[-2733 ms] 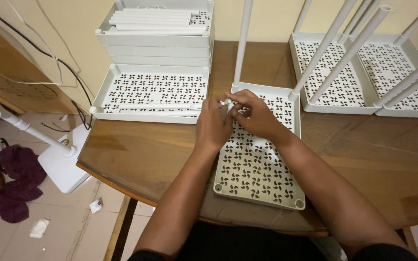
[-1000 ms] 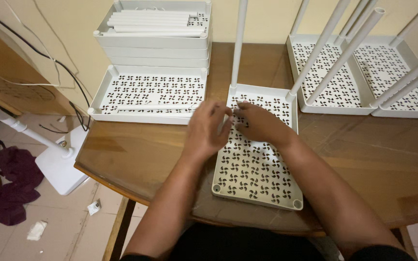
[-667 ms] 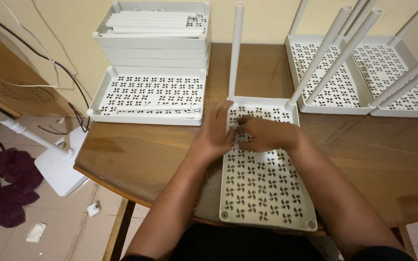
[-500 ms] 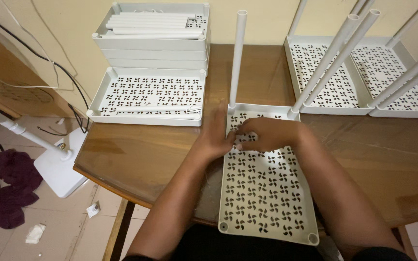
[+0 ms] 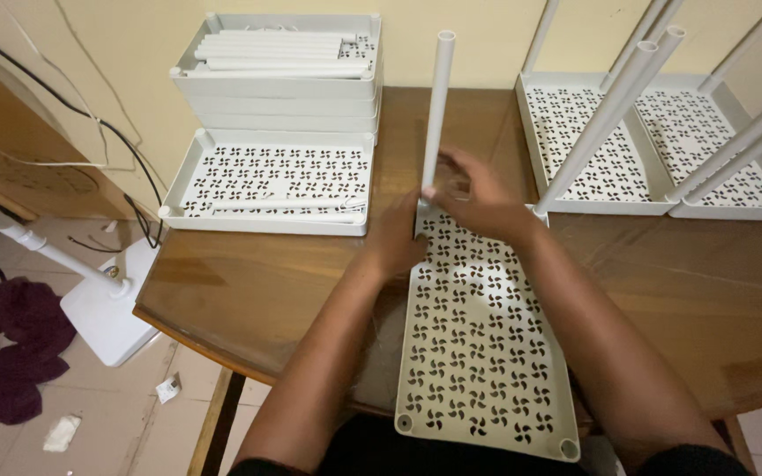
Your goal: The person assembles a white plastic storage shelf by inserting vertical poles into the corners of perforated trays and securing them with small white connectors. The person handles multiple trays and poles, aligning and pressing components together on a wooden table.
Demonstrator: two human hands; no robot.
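A white perforated tray (image 5: 480, 353) lies lengthwise on the brown glass-topped table (image 5: 266, 273), its near end over the table's edge. Two white tubes stand in its far corners: one upright at the left (image 5: 438, 106), one leaning at the right (image 5: 606, 110). My left hand (image 5: 396, 240) grips the tray's left rim just below the far left corner. My right hand (image 5: 480, 192) reaches over the tray's far end, its fingertips closed on the base of the upright left tube.
A stack of white trays (image 5: 286, 88) topped with loose tubes stands at the back left, with a single tray (image 5: 271, 167) holding a loose tube in front. Two trays with tubes (image 5: 588, 150) (image 5: 720, 141) stand at the right. A fan base (image 5: 112, 295) and purple cloth (image 5: 15, 348) are on the floor.
The tray has slid toward me and turned lengthwise. My right hand has moved from the tray's floor to the base of the left tube; my left hand has settled on the rim.
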